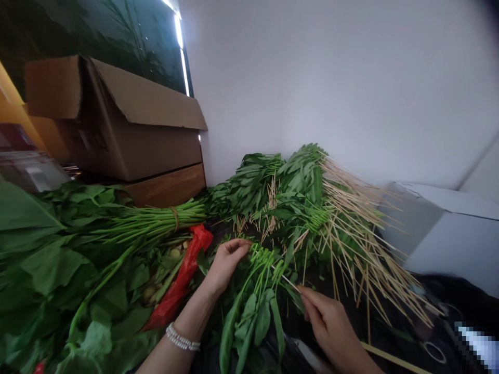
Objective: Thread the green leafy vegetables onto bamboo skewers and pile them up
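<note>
My right hand point(325, 317) is closed on the near end of a thin wooden skewer point(291, 283). Several leafy green stems point(261, 259) are threaded along that skewer, and their long leaves point(249, 322) hang down below it. At the far end of the row, my left hand point(230, 262) pinches with thumb and finger; the skewer's tip and whatever lies in the pinch are hidden there. Beyond my hands lies a heap of finished-looking leafy skewers point(302, 176), their bare wooden sticks point(366, 244) fanning out to the right.
At left lies a tied bundle of leafy green stalks point(175, 215) beside a red plastic bag point(181, 285). An open cardboard box point(156, 145) stands behind on a wooden surface point(167, 186). A white box point(456, 234) sits at right, against the white wall point(331, 78).
</note>
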`<state>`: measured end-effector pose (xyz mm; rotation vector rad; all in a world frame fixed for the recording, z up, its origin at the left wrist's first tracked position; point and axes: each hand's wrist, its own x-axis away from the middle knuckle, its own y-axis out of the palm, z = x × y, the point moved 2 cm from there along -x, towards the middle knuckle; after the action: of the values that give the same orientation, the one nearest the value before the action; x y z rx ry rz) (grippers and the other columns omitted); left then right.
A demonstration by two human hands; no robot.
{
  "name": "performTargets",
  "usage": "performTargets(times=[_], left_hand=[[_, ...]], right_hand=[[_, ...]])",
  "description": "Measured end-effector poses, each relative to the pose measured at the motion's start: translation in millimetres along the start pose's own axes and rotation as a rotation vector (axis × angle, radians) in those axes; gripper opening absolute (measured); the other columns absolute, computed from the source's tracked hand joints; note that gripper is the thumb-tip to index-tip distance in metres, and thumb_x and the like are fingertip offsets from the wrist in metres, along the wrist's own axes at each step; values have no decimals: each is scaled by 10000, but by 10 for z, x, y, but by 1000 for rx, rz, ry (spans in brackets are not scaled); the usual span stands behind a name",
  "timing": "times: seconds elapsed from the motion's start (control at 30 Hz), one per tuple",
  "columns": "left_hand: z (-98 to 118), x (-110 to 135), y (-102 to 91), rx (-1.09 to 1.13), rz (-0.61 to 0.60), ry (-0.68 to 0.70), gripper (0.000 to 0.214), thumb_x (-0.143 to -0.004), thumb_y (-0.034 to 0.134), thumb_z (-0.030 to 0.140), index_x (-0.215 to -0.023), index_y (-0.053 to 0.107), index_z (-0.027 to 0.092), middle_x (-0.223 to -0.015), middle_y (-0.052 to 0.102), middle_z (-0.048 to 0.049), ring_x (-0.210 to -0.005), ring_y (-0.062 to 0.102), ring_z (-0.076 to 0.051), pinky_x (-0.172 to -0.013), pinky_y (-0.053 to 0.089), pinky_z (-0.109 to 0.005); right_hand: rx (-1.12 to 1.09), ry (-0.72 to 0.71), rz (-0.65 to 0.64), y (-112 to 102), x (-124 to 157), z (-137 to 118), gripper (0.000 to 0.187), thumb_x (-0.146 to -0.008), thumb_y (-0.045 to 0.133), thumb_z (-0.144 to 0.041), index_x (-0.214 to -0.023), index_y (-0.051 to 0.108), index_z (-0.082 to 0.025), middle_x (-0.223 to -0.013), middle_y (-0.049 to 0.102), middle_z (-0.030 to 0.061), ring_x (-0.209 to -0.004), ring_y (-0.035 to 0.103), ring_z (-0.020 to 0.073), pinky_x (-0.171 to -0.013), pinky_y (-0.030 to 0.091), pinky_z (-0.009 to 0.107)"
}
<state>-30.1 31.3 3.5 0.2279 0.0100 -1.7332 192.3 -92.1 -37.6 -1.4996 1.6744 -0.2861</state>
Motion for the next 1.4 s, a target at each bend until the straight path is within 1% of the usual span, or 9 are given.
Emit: performTargets(times=[0.2,0.43,0.57,0.73,0.83,0.97,1.23,1.3,1.4], left_hand=[[42,24,24,-14,-17,8,238,-731,714,362,-837,737,150,-689,646,-10,-610,507,-109,-586,372,-200],[26,16,9,-3,-3,7,296,-647,792,371,-847,758,156,-771,699,-40,-681,566,-135,-652,417,-226],[-15,3,-8,8,-10,-28,296,-639,801,375,-840,759,162,-771,701,-36,-670,562,-122,-654,414,-225],[-35,12,5,11,-34,-54,294,-625,810,392,-810,762,169,-761,705,-28,-672,566,-115,-675,416,-223],[-32,29,31,9,-30,-68,318,-613,811,413,-799,759,160,-770,711,-40,-683,578,-130,-681,427,-235],[-17,48,63,-23,-41,-67,333,-618,805,418,-813,758,152,-795,712,-50,-724,587,-153,-710,435,-246],[-20,71,106,-36,-41,-67,339,-617,796,440,-774,745,145,-742,684,-36,-680,557,-144,-660,408,-230],[-25,73,117,-39,-48,-69,341,-620,793,442,-774,742,142,-736,676,-34,-679,549,-144,-660,402,-229],[-14,67,117,-59,-54,-54,333,-645,775,443,-784,731,143,-744,662,-25,-688,541,-141,-668,399,-226]], right_hand=[[-9,28,17,-5,-6,-11,393,-964,344,-375,-1098,659,-182,-641,607,17,-562,583,152,-586,488,237],[-15,17,22,-2,2,1,379,-968,335,-348,-1099,648,-179,-641,594,11,-578,586,147,-605,495,238],[12,6,31,1,9,13,378,-962,344,-352,-1082,654,-171,-686,622,29,-607,607,155,-628,504,242],[43,-6,35,6,12,9,390,-959,337,-351,-1069,664,-169,-642,600,27,-604,613,167,-605,506,246],[44,-11,57,6,11,7,390,-954,342,-353,-1057,672,-171,-625,595,29,-610,621,174,-603,511,249],[35,-22,78,-6,4,-8,389,-951,351,-361,-1043,681,-176,-665,636,45,-614,636,175,-595,520,248],[54,-58,90,-21,-5,-33,386,-954,351,-339,-1042,686,-167,-701,671,67,-678,674,190,-627,545,258],[64,-61,95,-25,-2,-24,370,-953,356,-319,-1042,680,-164,-741,689,71,-713,685,191,-649,553,260],[85,-72,100,-20,1,-9,343,-948,363,-279,-1074,657,-155,-910,713,96,-832,691,193,-744,551,279]])
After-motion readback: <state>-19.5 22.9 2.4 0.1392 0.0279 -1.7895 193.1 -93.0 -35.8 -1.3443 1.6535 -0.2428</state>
